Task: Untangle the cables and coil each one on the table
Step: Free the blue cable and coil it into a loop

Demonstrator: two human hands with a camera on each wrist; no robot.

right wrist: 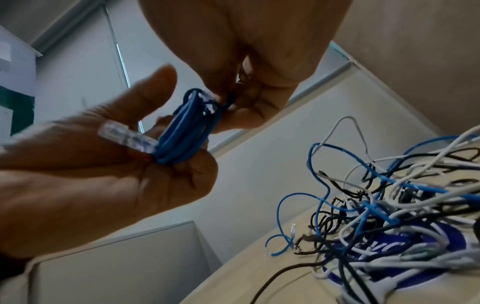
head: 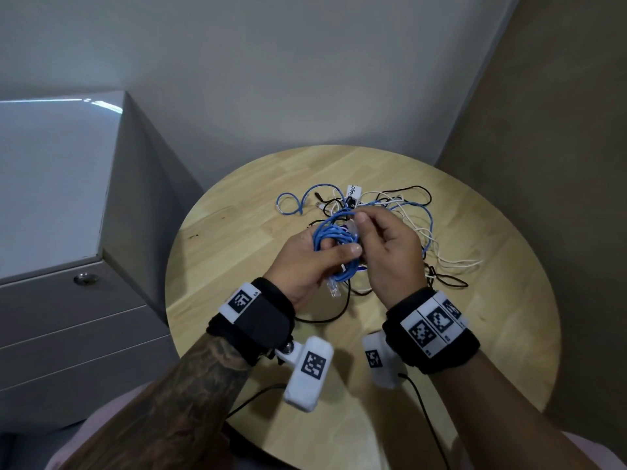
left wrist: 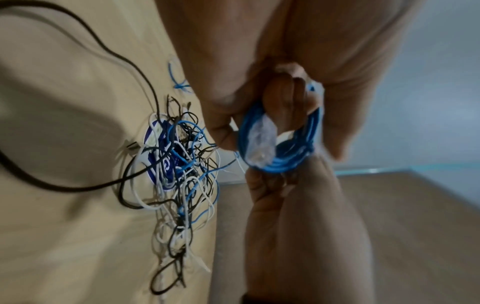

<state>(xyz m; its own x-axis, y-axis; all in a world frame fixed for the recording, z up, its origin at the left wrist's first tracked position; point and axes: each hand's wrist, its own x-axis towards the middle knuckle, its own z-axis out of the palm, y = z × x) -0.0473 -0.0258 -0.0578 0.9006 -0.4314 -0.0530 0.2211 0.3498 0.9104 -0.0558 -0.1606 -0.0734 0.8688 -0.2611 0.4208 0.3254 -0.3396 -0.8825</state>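
Head view, looking down on a round wooden table (head: 475,334). Your left hand (head: 305,269) holds a blue Ethernet cable coil (head: 336,242) above the table: the fingers pass through the loops and the thumb (head: 342,253) lies across them, so the hand is closed round the bundle. One clear RJ45 plug (head: 334,290) hangs from the lower side of the coil, below the palm. Your right hand (head: 390,252) meets the coil from the right; its thumb and forefinger pinch the second clear plug (head: 353,228) at the top of the loops, the remaining fingers curled.

Left wrist view: the coil (left wrist: 280,160) appears as a ring of several blue turns round your curled fingers (left wrist: 283,96), with a blurred clear plug (left wrist: 259,142) crossing its opening.

Right wrist view: the coil (right wrist: 187,131) is seen edge-on as a flat bundle, one plug (right wrist: 127,139) projecting to the left across your left palm (right wrist: 78,185), and your right fingertips (right wrist: 249,115) closed on the strand at the far edge.

Behind the hands, the remaining tangle (head: 400,218) of blue, white and black cables lies on the table, partly over a round blue-and-white printed disc (right wrist: 405,246). A separate blue loop (head: 291,203) rests at the tangle's left edge. A grey drawer cabinet (head: 68,232) stands to the left of the table.
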